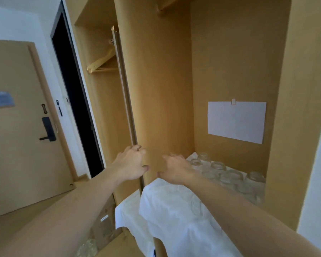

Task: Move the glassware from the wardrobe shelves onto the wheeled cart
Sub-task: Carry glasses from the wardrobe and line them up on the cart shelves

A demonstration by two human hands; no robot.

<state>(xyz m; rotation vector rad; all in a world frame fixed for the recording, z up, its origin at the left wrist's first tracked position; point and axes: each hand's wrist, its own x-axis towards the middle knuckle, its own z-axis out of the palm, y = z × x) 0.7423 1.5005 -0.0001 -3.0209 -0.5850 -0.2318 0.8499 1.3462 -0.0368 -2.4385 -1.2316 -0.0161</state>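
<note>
Several clear glasses [219, 166] stand upside down on a white cloth [174, 206] covering a wardrobe shelf. My left hand [131, 164] grips the edge of the wooden sliding door [156, 89], fingers curled round it. Just right of that edge my right hand [174, 169] reaches forward over the cloth, fingers loosely spread, holding nothing, a short way left of the nearest glass. More glass [87, 247] shows at the bottom left, below my left forearm. The cart is out of view.
A white sheet of paper [236, 121] is clipped to the wardrobe's back wall. Wooden hangers [100, 62] hang in the left compartment. A room door [26, 127] with a black handle and a dark doorway [72, 89] lie to the left.
</note>
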